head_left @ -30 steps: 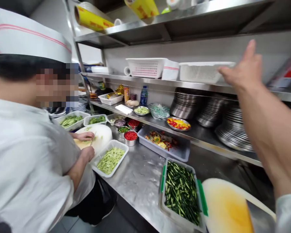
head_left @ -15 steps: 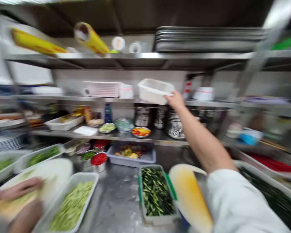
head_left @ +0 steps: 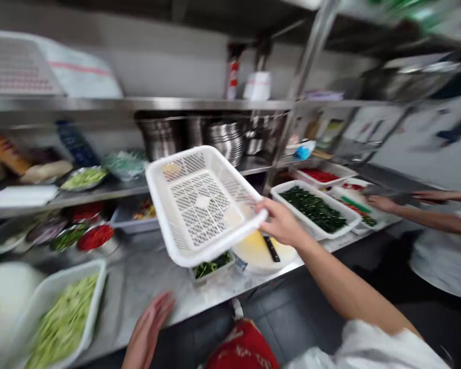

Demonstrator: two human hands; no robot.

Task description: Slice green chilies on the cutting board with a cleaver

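My right hand (head_left: 278, 220) grips the right rim of a white perforated basket (head_left: 203, 202), which hangs tilted over the steel counter with nothing inside it. Lower down, near the counter's front edge, my left hand (head_left: 148, 328) holds nothing, its fingers stretched out and touching no object. Partly hidden beneath the basket are a container of dark green cut vegetables (head_left: 213, 266) and a round cutting board (head_left: 288, 252) with a black-handled knife (head_left: 272, 249) on it.
A basket of pale green slices (head_left: 67, 318) stands at left, below bowls of red pieces (head_left: 96, 237). Steel bowls (head_left: 225, 138) are stacked on the shelf (head_left: 138, 104) unit. Right of the board lies a tray of dark greens (head_left: 315, 207). Another person's hands (head_left: 382, 203) work at far right.
The basket has come down from the upper shelf toward me in my right hand. My left hand has come into view. The view has turned right and downward, showing another person there.
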